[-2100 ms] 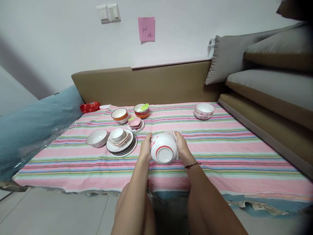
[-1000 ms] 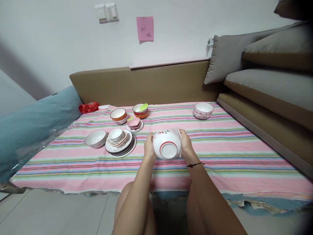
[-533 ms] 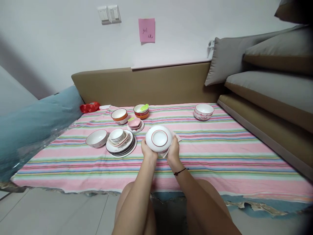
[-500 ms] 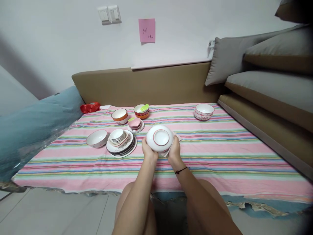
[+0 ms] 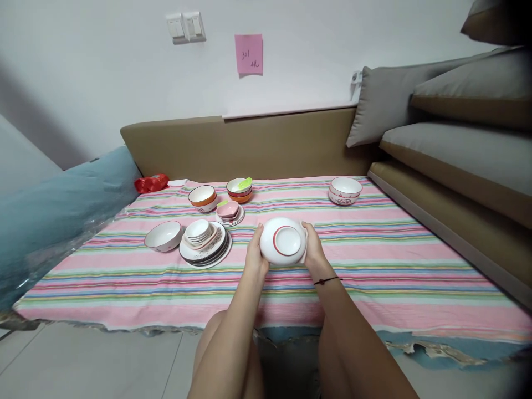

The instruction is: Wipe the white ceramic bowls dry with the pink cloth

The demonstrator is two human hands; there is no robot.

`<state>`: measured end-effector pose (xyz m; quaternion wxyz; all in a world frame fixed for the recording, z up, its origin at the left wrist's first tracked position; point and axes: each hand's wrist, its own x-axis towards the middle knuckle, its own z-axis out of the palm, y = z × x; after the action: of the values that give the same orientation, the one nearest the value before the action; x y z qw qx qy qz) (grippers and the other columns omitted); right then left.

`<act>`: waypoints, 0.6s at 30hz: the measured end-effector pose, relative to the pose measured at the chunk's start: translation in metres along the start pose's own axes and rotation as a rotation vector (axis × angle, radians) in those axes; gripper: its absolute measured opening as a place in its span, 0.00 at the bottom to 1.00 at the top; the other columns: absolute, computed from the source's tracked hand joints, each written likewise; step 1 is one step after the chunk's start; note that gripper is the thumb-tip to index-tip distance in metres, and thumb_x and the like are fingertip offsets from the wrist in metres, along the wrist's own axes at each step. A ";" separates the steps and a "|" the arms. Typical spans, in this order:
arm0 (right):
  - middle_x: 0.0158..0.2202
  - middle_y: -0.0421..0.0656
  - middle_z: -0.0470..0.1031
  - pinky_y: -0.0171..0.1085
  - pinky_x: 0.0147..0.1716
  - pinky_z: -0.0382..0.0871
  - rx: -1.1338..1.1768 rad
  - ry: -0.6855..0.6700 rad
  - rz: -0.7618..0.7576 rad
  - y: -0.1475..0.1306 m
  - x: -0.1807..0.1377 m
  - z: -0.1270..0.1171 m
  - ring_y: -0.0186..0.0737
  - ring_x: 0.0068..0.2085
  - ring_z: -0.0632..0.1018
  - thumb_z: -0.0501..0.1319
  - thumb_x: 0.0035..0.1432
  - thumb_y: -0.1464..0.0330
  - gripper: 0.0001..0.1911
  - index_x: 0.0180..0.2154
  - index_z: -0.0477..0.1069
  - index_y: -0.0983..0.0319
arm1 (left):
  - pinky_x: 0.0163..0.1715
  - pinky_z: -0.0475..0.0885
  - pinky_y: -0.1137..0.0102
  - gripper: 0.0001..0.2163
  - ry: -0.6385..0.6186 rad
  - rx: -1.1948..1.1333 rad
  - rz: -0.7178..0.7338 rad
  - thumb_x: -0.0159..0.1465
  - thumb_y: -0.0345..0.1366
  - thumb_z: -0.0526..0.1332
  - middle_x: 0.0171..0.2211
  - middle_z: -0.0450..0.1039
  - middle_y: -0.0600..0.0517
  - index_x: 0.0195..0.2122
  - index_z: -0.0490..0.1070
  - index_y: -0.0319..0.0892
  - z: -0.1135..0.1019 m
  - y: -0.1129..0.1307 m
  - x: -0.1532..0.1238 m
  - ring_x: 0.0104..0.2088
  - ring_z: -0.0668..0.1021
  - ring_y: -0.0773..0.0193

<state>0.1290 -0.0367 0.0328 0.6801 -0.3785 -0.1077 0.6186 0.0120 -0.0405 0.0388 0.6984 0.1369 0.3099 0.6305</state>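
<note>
Both hands hold a white bowl (image 5: 271,244), tipped so its underside and red-ringed foot face me. My left hand (image 5: 256,252) grips its left side, thumb up along the wall. On the opposite side, my right hand (image 5: 315,247) is closed on the bowl, with a sliver of pale cloth (image 5: 305,256) showing between palm and bowl. The inside of the bowl is hidden from me. Left of my hands stands a stack of plates (image 5: 213,257) topped by small white bowls (image 5: 197,228). A larger white bowl (image 5: 163,236) sits beside that stack.
Farther back on the striped cloth (image 5: 394,260) are orange-and-white stacked bowls (image 5: 202,198), bowls with a green item (image 5: 240,191), and pink dishes (image 5: 228,209) on plates. Two nested bowls (image 5: 344,191) stand at the back right. Cushions (image 5: 457,144) line the right side.
The bowl has shifted slightly right and turned in my hands, its foot now facing more to the right. My right hand moved outward with it, and less of the pale cloth shows.
</note>
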 end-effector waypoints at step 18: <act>0.30 0.39 0.81 0.40 0.35 0.76 0.117 0.047 0.020 0.058 -0.012 0.007 0.41 0.38 0.81 0.51 0.58 0.62 0.14 0.33 0.74 0.58 | 0.45 0.74 0.64 0.16 0.163 -0.137 0.085 0.64 0.46 0.58 0.37 0.80 0.49 0.45 0.76 0.41 -0.001 0.016 0.013 0.41 0.80 0.58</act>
<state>0.0783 -0.0479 0.0044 0.6971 -0.3536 -0.0513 0.6216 -0.0014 -0.0256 0.0442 0.6512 0.0500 0.3158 0.6882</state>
